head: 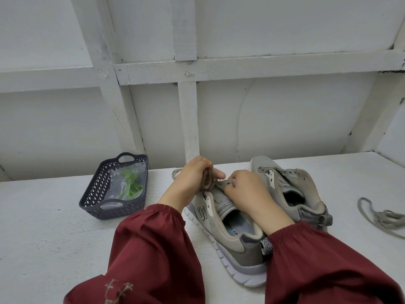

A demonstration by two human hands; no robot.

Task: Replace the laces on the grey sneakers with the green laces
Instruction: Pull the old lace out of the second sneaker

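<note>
Hands, head view: both are bare, coming out of dark red gathered sleeves [153, 249], and meet over the front of the nearer grey sneaker [232, 249].

Left hand [190, 181]: fingers curled in a fist round a bunched length of grey lace [207, 179], held upright just above the shoe's toe end. A loop of the same grey cord shows on the tabletop [43, 227] just beyond this hand.

Right hand [247, 191]: fingers bent, fingertips pinching the eyelet edge of the nearer grey sneaker, wrist lying across its opening. Whether it also touches the lace cannot be told.

Nearer grey sneaker: upright on its sole at the centre of the tabletop, heel toward the person, toe toward the wall.

Farther grey sneaker [306, 183]: just beside the first on its right, touching or nearly so, upright, with its eyelet holes bare.

Loose grey lace [381, 218]: in a tangle on the tabletop at the right edge, well apart from both shoes.

Green laces [130, 183]: inside a clear plastic bag [116, 187], which lies in a dark grey lattice basket [96, 194] on the tabletop, left of the hands and apart from the shoes.

White panelled wall [285, 117]: stands behind the tabletop.
</note>
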